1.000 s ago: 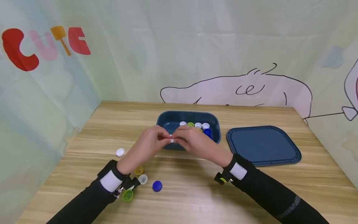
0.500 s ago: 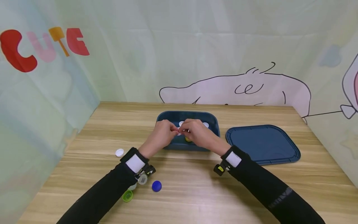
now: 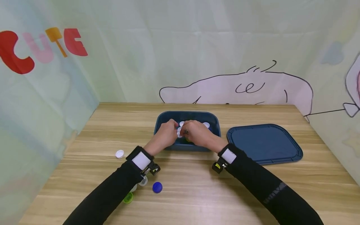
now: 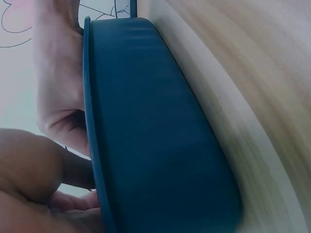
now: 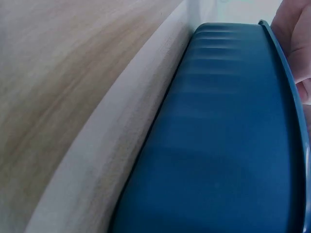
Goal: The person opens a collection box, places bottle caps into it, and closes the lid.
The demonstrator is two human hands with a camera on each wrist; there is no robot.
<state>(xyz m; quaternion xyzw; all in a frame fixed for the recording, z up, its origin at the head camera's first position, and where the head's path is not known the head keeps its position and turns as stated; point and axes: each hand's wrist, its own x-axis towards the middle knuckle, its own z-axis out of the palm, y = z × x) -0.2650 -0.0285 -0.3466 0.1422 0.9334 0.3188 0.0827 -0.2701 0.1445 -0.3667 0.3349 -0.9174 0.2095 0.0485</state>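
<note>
A person's left hand [image 3: 166, 133] and right hand [image 3: 197, 132] reached from the near side over the rim of a dark blue plastic box [image 3: 175, 147], their fingers bent down inside it. White bottle caps [image 3: 179, 131] lay between the two hands, right by the fingertips; whether either hand pinched one could not be told, since the fingers were partly hidden, and in both wrist views the box's wall covered the fingertips. Just beyond the hands, also in the box, sat another white cap [image 3: 182, 123], and to the right of the right hand was one more [image 3: 206, 125]. To the right of that hand, outside the box, a flat blue lid [image 3: 264, 143] rested on the wood-grain table [image 3: 194, 193]. Left of the left hand, a lone white cap [image 3: 119, 154] lay on the table. Nearer the person than the left hand, a blue cap [image 3: 157, 187] lay beside the black left sleeve [image 3: 112, 190], while a green cap [image 3: 128, 197] and two pale caps [image 3: 143, 181] showed partly from under it. Beyond both hands hung a pale sheet [image 3: 180, 56] with cartoon drawings.
</note>
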